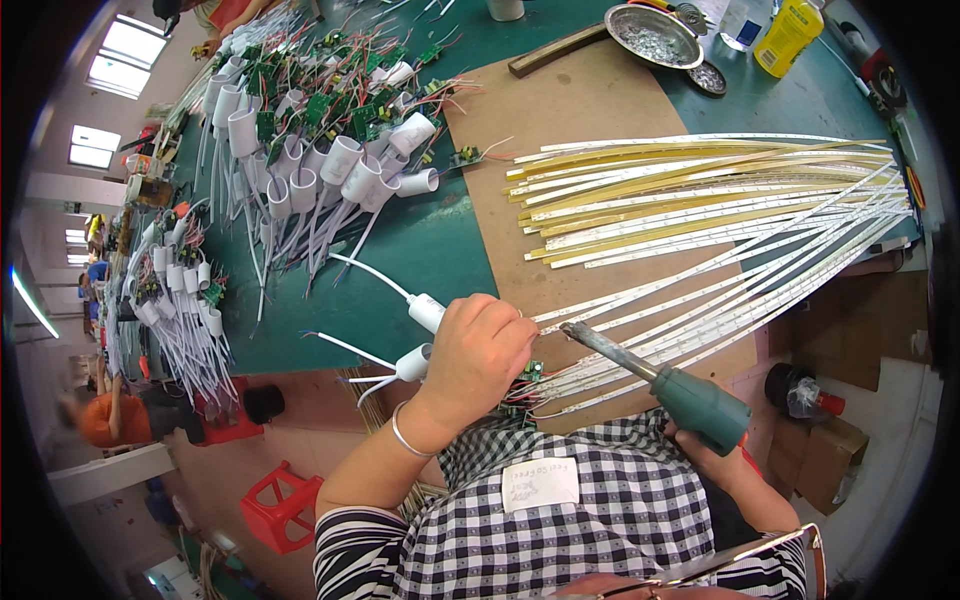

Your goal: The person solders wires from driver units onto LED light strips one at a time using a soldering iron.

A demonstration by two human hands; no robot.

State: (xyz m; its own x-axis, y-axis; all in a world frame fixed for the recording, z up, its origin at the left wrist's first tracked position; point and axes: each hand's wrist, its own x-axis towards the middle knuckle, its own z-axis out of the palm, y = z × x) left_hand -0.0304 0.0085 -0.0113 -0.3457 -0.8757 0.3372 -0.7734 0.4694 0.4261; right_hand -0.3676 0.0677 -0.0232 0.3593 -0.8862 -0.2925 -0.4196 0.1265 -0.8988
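Note:
My left hand point(478, 350) is closed, its fingertips pinched together at the end of an LED strip point(600, 305); what they grip is hidden. Against that hand lie two white plastic caps, an upper cap point(427, 312) and a lower cap point(412, 362), with white cables trailing left. Below the fingers, a small green circuit board point(530, 373) with thin wires shows at the ends of other strips. My right hand point(705, 455) is wrapped round the green handle of a soldering iron point(700, 407). The iron's dark tip points left, close to the left fingertips.
White caps point(340, 160) with green boards and cables are heaped at the table's left. Several white and yellow LED strips point(690, 205) lie on a brown board point(590, 110). Farther back are a wooden bar point(560, 50), metal bowl point(650, 22) and yellow bottle point(790, 38). A red stool point(280, 508) stands lower left.

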